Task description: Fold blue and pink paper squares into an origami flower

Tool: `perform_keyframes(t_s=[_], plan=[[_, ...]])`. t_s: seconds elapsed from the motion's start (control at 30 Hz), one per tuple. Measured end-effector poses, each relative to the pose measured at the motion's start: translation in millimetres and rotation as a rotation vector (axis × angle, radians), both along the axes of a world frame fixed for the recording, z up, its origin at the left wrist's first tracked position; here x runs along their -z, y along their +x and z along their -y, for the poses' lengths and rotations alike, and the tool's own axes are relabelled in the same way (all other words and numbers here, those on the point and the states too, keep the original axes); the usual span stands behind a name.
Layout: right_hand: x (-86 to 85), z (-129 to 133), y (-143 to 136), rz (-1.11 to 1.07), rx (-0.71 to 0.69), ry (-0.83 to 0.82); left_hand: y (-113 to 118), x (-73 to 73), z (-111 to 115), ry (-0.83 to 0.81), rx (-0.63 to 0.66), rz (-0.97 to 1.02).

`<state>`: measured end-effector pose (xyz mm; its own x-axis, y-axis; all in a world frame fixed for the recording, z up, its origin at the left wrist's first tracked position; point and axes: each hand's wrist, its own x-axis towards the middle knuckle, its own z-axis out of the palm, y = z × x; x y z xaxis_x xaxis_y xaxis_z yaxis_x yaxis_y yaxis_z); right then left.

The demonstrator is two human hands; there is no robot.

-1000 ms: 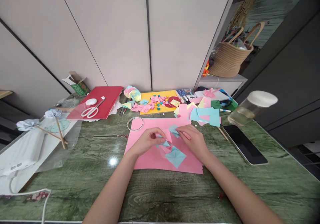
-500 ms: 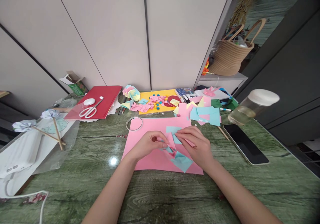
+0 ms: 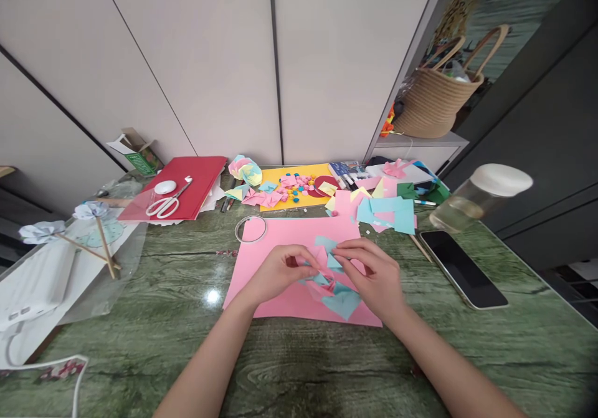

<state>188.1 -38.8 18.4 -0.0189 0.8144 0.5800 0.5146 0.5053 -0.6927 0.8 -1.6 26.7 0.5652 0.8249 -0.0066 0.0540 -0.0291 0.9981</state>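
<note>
A folded paper piece in pink and light blue (image 3: 343, 301) is held above a large pink sheet (image 3: 275, 306) that lies on the green table. My left hand (image 3: 283, 271) pinches its pink part from the left, fingertips near the centre. From the right, my right hand (image 3: 374, 275) pinches a light blue part near the top. Light blue flaps show above and below the fingers. A roll of tape (image 3: 251, 229) lies at the sheet's upper left corner.
White scissors (image 3: 164, 205) lie on a red folder (image 3: 200, 187) at the back left. Behind the sheet are yellow paper (image 3: 271, 176) with small folded pieces and light blue squares (image 3: 402, 213). A phone (image 3: 462, 268) and a bottle (image 3: 481, 197) stand on the right.
Both hands still hold the paper piece. It has tilted and shifted slightly right, and my right hand has moved a little to the right. The camera view has shifted slightly.
</note>
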Motion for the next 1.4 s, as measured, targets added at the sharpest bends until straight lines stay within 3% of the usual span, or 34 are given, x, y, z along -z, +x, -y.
perform_keyframes(t_s=[0.33, 0.47, 0.63, 0.97, 1.23, 1.4], plan=[[7.4, 2.7, -1.9, -0.002, 0.059, 0.048, 2.4, -0.3, 1.8, -0.065, -0.03, 0.003], [1.8, 1.5, -0.4, -0.085, 0.009, -0.105, 1.1, -1.0, 1.9, -0.044, -0.027, 0.001], [-4.9, -4.0, 3.8, -0.304, -0.205, -0.398, -1.1, -2.4, 1.7, -0.063, -0.024, 0.015], [-5.1, -10.1, 7.7, -0.565, -0.368, -0.743, -3.0, 2.4, -0.3, -0.076, -0.007, 0.086], [1.4, -10.2, 6.3, -0.771, -0.429, -0.849, -3.1, 2.6, 0.0, -0.083, -0.01, 0.061], [-2.0, -7.2, 5.1, -0.771, -0.476, -0.899, -1.2, 1.6, 0.5, -0.066, 0.0, 0.027]])
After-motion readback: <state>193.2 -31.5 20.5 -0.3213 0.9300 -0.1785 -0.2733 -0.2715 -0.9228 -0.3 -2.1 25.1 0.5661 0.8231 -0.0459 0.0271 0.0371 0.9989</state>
